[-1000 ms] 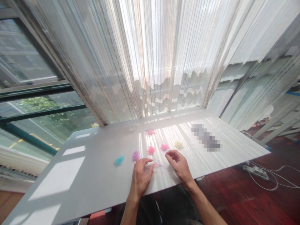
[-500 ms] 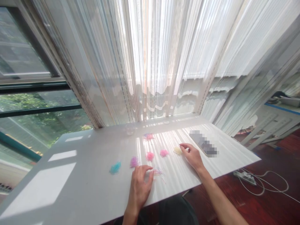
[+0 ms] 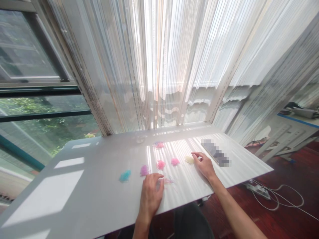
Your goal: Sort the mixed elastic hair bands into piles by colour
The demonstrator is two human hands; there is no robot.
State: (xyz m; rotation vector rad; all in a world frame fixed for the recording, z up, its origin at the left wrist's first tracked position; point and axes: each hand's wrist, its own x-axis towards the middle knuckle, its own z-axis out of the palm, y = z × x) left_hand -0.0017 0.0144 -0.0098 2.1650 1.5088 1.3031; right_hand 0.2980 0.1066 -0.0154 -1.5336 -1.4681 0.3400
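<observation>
While left hand (image 3: 151, 192) arches loosely, thumb spread, by mixed pile (image 3: 169, 181), right hand (image 3: 203, 166) bends beside yellow pile (image 3: 188, 160). Right hand's grip: unclear.

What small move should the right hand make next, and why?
Perhaps the right hand should part its fingertips: they are close together at the edge of the pale yellow pile, where a piece could be set down. Any piece between them is too small to make out.
</observation>
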